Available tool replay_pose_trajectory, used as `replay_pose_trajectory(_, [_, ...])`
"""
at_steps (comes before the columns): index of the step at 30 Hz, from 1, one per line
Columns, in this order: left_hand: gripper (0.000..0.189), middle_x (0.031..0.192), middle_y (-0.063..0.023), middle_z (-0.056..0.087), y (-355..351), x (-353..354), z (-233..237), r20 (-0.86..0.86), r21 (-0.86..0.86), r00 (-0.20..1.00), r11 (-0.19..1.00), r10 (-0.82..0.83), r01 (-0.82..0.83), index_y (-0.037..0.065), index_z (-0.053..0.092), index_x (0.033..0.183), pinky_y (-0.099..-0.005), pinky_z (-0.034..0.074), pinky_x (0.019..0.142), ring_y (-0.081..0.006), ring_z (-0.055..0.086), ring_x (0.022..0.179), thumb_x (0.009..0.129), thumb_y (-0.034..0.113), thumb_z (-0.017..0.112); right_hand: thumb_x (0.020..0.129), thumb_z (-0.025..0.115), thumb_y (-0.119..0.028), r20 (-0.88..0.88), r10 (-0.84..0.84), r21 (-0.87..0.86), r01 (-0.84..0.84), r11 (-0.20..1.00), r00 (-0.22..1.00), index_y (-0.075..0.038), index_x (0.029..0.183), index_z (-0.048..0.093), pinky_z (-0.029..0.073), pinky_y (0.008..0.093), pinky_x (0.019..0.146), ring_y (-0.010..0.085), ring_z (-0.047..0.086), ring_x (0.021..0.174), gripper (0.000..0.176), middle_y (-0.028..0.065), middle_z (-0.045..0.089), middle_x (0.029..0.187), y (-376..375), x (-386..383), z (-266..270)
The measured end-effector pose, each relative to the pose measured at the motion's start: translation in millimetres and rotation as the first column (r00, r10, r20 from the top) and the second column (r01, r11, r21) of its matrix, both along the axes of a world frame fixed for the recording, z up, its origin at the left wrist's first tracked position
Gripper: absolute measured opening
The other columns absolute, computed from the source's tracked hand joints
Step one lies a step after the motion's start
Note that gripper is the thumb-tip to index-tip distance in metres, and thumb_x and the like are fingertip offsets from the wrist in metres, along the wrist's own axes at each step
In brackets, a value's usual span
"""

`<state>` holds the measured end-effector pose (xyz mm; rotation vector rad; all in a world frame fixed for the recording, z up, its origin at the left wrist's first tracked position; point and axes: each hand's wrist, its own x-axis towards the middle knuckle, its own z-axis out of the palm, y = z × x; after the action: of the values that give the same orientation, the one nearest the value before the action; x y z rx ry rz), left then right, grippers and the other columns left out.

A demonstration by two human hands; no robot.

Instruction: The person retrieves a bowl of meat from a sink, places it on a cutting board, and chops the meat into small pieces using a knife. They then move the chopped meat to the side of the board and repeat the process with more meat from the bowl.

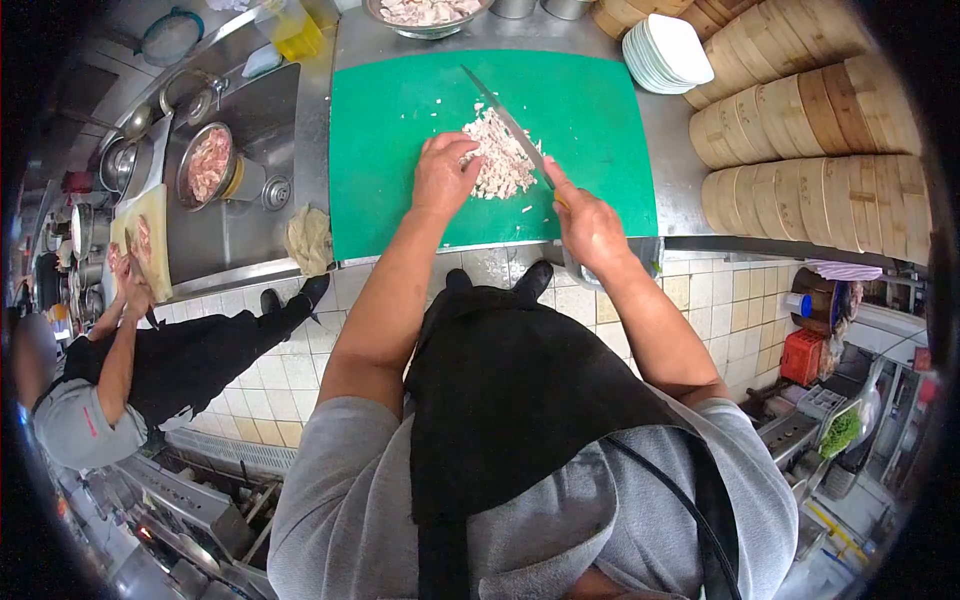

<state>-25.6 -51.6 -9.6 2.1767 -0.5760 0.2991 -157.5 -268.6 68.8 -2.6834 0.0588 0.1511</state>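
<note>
Right hand [592, 225] wrapped round the handle of the knife [510, 121] — sound grip, blade probably stiff. Left hand [442, 182] half-curled beside the chopped meat [500, 165], which lies between both hands — likely soft, slippery, best scooped.

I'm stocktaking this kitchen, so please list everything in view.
Green board: one, green, centre
Chopped meat: one pile, pale pink, on the green board
Knife: one, silver, over the meat
Plates: one stack, white, upper right
Steamers: several, tan, right
Sink: one, silver, left
Cloth: one, beige, sink's edge
Crate: one, red, lower right
Co-worker: one, grey and black clothes, left
Other clutter: uncounted, blurred, edges
Left hand: one, bare, beside the meat
Right hand: one, bare, gripping the knife
</note>
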Motion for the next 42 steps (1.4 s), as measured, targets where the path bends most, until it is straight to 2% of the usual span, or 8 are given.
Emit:
replay_pose_trajectory(4, [0.020,0.113,-0.0092,0.071,2,1,3,0.029,0.013,1.000,1.000,0.005,-0.005,0.007,0.077,0.100,-0.0412,0.053,0.094,-0.0318,0.064,0.107,0.081,0.014,0.081,0.097,0.060,-0.015,-0.142,0.016,-0.051,-0.024,0.998,0.990,-0.029,0.160,0.034,0.055,0.0513,0.084,0.0428,0.069,0.091,0.069,0.0243,0.070,0.103,2,4,4])
replay_pose_trajectory(14, [0.018,0.109,-0.0085,0.072,6,-6,-6,0.035,0.011,0.999,1.000,0.001,-0.002,0.007,0.077,0.096,-0.0407,0.053,0.094,-0.0307,0.064,0.104,0.078,0.009,0.080,0.096,0.060,-0.013,-0.095,0.043,-0.011,-0.044,0.999,0.995,-0.028,0.160,0.034,0.055,0.0513,0.084,0.0421,0.069,0.092,0.070,0.0252,0.070,0.101,5,-2,2])
replay_pose_trajectory(17, [0.017,0.109,-0.0085,0.072,4,-6,-6,0.048,0.015,0.999,1.000,-0.003,0.002,0.007,0.077,0.095,-0.0405,0.053,0.094,-0.0300,0.064,0.105,0.078,0.008,0.080,0.096,0.060,-0.012,0.102,-0.046,0.054,0.041,0.998,0.994,-0.028,0.160,0.033,0.055,0.0521,0.085,0.0420,0.069,0.092,0.071,0.0255,0.070,0.101,1,-3,2])
replay_pose_trajectory(19, [0.017,0.109,-0.0086,0.072,5,-5,-3,0.050,0.032,0.999,0.999,0.003,-0.005,0.007,0.077,0.095,-0.0406,0.053,0.094,-0.0297,0.064,0.105,0.078,0.008,0.080,0.096,0.059,-0.012,-0.130,-0.036,-0.071,0.027,0.997,0.991,-0.028,0.160,0.033,0.054,0.0532,0.085,0.0429,0.069,0.092,0.070,0.0258,0.070,0.101,-5,1,0])
replay_pose_trajectory(32, [0.024,0.113,-0.0103,0.071,2,-11,-6,0.016,-0.012,1.000,1.000,-0.003,0.004,0.008,0.077,0.102,-0.0411,0.053,0.095,-0.0315,0.064,0.107,0.080,0.015,0.082,0.097,0.058,-0.011,0.107,-0.022,0.105,0.010,0.994,0.994,-0.029,0.161,0.031,0.054,0.0534,0.084,0.0434,0.069,0.093,0.072,0.0255,0.070,0.101,3,-9,-1])
replay_pose_trajectory(34, [0.024,0.113,-0.0101,0.070,3,-11,-5,0.023,-0.004,1.000,1.000,-0.002,0.002,0.008,0.077,0.103,-0.0412,0.053,0.095,-0.0316,0.064,0.108,0.080,0.015,0.083,0.096,0.059,-0.010,-0.193,-0.030,-0.027,0.025,0.999,0.981,-0.030,0.160,0.034,0.054,0.0532,0.084,0.0434,0.069,0.092,0.072,0.0252,0.070,0.100,7,-4,0])
replay_pose_trajectory(37, [0.024,0.113,-0.0098,0.070,7,-12,-5,0.028,-0.005,0.999,1.000,-0.019,0.019,0.008,0.077,0.102,-0.0412,0.053,0.095,-0.0316,0.063,0.109,0.081,0.016,0.083,0.095,0.060,-0.010,0.009,-0.023,0.117,0.022,0.993,1.000,-0.030,0.159,0.035,0.054,0.0536,0.084,0.0435,0.069,0.092,0.071,0.0251,0.070,0.100,6,-6,4])
replay_pose_trajectory(42, [0.024,0.115,-0.0094,0.070,5,-12,-5,0.051,0.016,0.999,1.000,-0.004,0.003,0.008,0.077,0.102,-0.0409,0.053,0.094,-0.0316,0.063,0.108,0.080,0.017,0.083,0.095,0.060,-0.010,-0.087,-0.029,0.012,0.030,0.999,0.996,-0.030,0.159,0.035,0.054,0.0536,0.084,0.0437,0.069,0.093,0.072,0.0248,0.071,0.101,3,-5,2])
